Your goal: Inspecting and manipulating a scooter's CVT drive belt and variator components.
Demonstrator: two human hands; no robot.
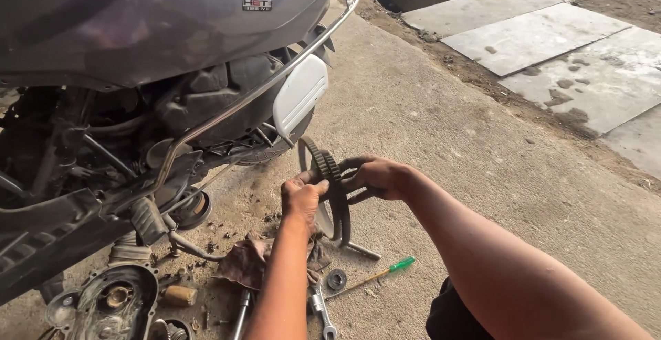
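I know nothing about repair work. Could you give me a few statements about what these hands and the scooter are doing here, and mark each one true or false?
1. Both hands grip a black toothed rubber drive belt. True: the left hand and right hand hold it.
2. A green-handled screwdriver lies on the concrete ground. True.
3. The grey scooter stands to the right of the hands. False: it is to their left.
4. The silver spanner is in the right hand. False: it lies on the ground.

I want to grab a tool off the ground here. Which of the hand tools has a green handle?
The screwdriver, lying on the concrete right of the rag. The wrench and the other metal tool nearby are bare metal.
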